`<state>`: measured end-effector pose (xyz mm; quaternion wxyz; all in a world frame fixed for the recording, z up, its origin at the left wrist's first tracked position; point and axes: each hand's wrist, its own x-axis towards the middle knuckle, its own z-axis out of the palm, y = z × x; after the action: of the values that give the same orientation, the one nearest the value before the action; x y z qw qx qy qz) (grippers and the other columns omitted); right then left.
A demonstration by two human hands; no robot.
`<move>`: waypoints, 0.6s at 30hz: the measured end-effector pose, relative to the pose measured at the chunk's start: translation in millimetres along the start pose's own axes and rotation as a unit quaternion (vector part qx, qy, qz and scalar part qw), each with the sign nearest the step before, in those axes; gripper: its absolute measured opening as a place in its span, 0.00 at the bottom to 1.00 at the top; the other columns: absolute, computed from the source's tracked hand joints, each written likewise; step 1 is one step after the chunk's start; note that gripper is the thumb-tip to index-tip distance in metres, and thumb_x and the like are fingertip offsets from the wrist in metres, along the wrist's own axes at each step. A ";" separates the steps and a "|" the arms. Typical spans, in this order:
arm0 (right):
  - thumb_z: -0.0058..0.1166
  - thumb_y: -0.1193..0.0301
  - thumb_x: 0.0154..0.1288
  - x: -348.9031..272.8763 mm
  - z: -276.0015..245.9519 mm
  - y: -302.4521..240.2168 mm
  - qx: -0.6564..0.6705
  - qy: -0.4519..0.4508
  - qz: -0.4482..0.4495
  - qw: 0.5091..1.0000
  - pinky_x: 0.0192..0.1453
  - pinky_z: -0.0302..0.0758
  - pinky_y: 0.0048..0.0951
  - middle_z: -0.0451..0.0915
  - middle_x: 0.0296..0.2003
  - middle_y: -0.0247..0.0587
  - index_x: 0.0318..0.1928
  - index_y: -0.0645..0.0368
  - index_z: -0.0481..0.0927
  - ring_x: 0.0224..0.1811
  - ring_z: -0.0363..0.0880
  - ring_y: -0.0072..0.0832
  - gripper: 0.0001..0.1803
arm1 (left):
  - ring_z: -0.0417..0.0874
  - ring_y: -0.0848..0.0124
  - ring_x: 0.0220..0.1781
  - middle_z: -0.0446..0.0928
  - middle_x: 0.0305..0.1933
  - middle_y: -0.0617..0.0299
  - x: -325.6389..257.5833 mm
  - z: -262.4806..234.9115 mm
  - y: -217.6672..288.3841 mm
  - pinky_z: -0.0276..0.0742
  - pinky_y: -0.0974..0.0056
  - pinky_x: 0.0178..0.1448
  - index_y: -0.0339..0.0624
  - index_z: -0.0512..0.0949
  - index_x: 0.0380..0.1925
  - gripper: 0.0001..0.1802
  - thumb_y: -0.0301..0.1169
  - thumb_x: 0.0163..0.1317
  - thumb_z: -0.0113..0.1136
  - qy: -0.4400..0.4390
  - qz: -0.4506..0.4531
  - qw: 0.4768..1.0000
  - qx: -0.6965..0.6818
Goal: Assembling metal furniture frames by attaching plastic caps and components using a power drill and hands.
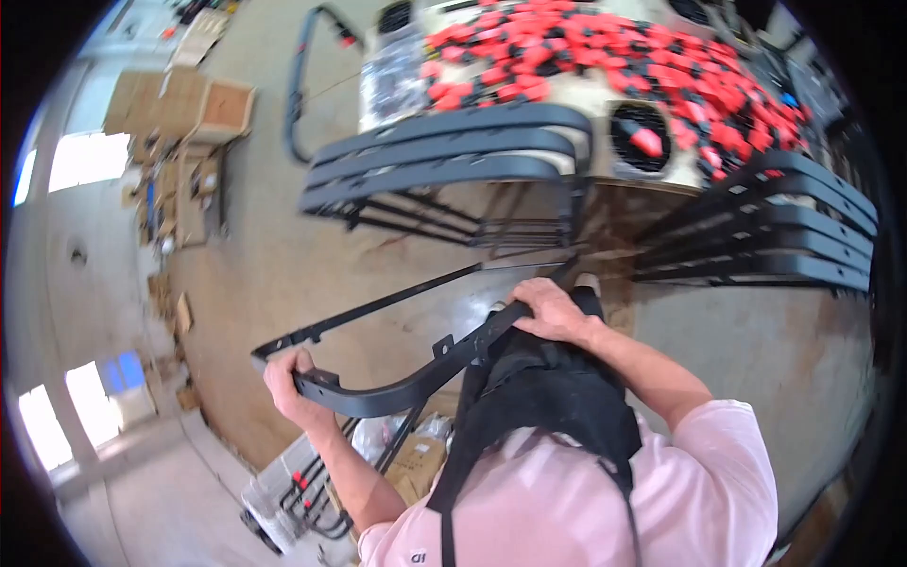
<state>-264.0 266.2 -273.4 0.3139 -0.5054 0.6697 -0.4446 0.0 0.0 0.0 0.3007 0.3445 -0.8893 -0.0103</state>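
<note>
We hold a black curved metal frame [397, 378] in both hands, off the floor and in front of our chest. Our left hand [293, 383] is closed around its left end, beside the bend, and our right hand [548, 310] is wrapped over the bar further along, above our dark apron [548, 397]. Beyond the frame, stacks of similar black frames [444, 156] hang along the near edge of a workbench [605, 156], whose top is covered with red and black small parts [605, 57].
</note>
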 end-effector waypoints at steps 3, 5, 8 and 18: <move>0.69 0.66 0.57 45.8 -10.1 7.5 0.026 -0.045 -0.058 0.997 0.62 0.77 0.51 0.81 0.41 0.52 0.45 0.61 0.80 0.51 0.81 0.55 0.18 | 0.82 0.72 0.42 0.84 0.39 0.64 -24.3 21.2 -44.3 0.81 0.64 0.53 0.36 0.85 0.41 0.09 0.32 0.74 0.73 0.139 -0.161 0.972 -0.098; 0.70 0.67 0.55 70.2 49.9 -48.4 0.069 -0.078 -0.055 0.993 0.59 0.76 0.52 0.82 0.39 0.52 0.43 0.62 0.80 0.50 0.81 0.55 0.18 | 0.80 0.74 0.42 0.83 0.38 0.66 -12.7 -25.6 -97.4 0.81 0.66 0.52 0.36 0.86 0.41 0.08 0.31 0.74 0.72 0.164 -0.170 0.971 -0.027; 0.71 0.67 0.53 105.1 119.7 -130.9 0.047 -0.058 -0.066 0.995 0.55 0.77 0.52 0.82 0.38 0.53 0.41 0.62 0.80 0.48 0.82 0.55 0.18 | 0.80 0.75 0.43 0.82 0.40 0.66 -22.2 -91.3 -186.2 0.81 0.68 0.52 0.37 0.86 0.43 0.07 0.29 0.74 0.72 0.227 -0.218 0.948 -0.047; 0.69 0.72 0.50 208.5 329.3 -311.3 0.037 -0.079 -0.165 0.982 0.37 0.77 0.47 0.79 0.28 0.51 0.35 0.63 0.80 0.33 0.83 0.52 0.14 | 0.80 0.75 0.44 0.81 0.42 0.65 -104.0 -240.3 -465.9 0.80 0.69 0.52 0.36 0.84 0.44 0.09 0.28 0.72 0.74 0.353 -0.225 0.908 -0.013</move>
<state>85.4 -53.9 -117.5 0.3070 -0.6301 0.5333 -0.4736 473.3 -245.4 36.9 0.5893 0.5125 -0.6236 0.0336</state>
